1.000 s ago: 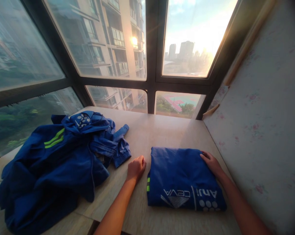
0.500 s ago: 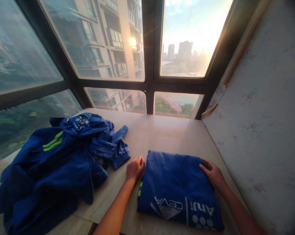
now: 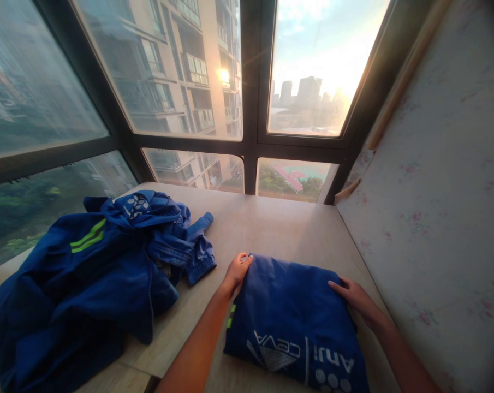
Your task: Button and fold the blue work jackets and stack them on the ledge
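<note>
A folded blue jacket [image 3: 290,305] lies on the pale surface before me, its white "Anji CEVA" print upside down from my side. Two green stripes show at its left edge. My left hand [image 3: 239,268] is closed on the far left corner, with thumb and fingers at the cloth. At the far right edge, my right hand [image 3: 353,297] grips the jacket, thumb on top and the other fingers mostly hidden behind the fabric. To the left is a crumpled blue jacket [image 3: 87,289] with green stripes and a sleeve sticking out; neither hand touches it.
The pale marble-look sill [image 3: 247,224] runs back to dark window frames [image 3: 250,98]. A wall with flowered paper [image 3: 430,218] bounds the right side, its covering peeling near the window corner. Tall buildings and low sun show outside.
My left hand has moved forward and right, from beside the folded jacket onto its far left corner. The folded jacket appears slightly lower and further left in view, with my right hand still at its edge.
</note>
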`<state>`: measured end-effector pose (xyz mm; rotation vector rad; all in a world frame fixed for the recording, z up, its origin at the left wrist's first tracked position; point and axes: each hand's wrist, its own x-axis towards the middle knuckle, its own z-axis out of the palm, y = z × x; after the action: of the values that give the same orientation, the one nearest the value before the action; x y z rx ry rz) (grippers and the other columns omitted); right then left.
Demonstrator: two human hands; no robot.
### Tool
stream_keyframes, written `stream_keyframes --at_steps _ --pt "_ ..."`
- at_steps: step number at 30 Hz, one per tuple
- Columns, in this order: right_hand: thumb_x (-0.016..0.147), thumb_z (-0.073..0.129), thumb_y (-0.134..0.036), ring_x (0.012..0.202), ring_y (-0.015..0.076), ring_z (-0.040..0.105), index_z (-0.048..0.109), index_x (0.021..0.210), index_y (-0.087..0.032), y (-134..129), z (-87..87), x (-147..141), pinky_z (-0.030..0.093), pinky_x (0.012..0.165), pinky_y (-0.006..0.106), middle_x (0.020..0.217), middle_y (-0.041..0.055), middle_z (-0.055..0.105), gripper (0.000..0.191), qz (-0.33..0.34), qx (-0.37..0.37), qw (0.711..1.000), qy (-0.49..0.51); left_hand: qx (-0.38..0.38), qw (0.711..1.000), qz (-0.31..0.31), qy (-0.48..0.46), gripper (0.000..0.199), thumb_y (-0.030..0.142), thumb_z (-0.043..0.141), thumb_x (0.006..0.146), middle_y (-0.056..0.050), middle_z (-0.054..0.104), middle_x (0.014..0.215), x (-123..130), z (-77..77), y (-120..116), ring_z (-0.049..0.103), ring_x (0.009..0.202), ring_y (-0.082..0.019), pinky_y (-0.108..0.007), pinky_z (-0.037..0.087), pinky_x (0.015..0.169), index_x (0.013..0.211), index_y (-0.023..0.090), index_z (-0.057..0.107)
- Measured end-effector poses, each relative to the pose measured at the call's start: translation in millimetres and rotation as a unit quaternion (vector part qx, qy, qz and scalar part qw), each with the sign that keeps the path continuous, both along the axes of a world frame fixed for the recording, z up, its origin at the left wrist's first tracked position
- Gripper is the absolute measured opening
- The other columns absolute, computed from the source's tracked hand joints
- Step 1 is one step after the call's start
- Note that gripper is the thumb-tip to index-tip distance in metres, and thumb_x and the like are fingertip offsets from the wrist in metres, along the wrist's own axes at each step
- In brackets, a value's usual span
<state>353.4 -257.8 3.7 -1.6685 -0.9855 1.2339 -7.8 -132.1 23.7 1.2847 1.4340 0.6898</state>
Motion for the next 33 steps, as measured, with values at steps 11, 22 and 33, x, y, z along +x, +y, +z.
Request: stream_keyframes --at_steps 11,22,33 --pt "0.062 0.079 -0.05 0.099 0.0324 0.072 0.068 0.106 -0.019 -13.3 -11.1 -2.2 0.056 0.092 0.045 0.101 0.0118 0.077 0.055 -0.059 0.015 0.998 0.029 -0.095 0.973 -0.15 -0.149 0.058 0.044 0.083 0.065 -0.009 0.075 0.107 -15.1 25.7 -15.9 0.07 0.099 -0.027 -0.035 0.057 0.081 0.113 0.018 0.066" --pt "0.062 0.081 -0.05 0.079 0.0272 0.072 0.061 0.112 -0.02 41.9 109.4 1.2 0.06 0.072 0.04 0.086 0.0066 0.075 0.062 -0.148 0.209 0.96 -0.11 0.165 0.974 -0.067 -0.14 0.029 0.013 0.07 0.06 -0.003 0.073 0.088 37.4 98.2 50.0 0.066 0.087 -0.021 -0.031 0.052 0.078 0.089 0.016 0.069" --pt "0.071 0.065 -0.028 0.113 0.0285 0.064 0.074 0.099 -0.028 7.7 144.4 -20.3 0.043 0.108 0.042 0.109 0.0038 0.074 0.029 -0.046 0.312 0.913 -0.258 0.301 0.944 -0.117 -0.069 0.028 0.007 0.058 0.064 -0.004 0.075 0.1 6.0 132.9 32.5 0.066 0.104 -0.024 -0.038 0.046 0.1 0.085 0.02 0.071"
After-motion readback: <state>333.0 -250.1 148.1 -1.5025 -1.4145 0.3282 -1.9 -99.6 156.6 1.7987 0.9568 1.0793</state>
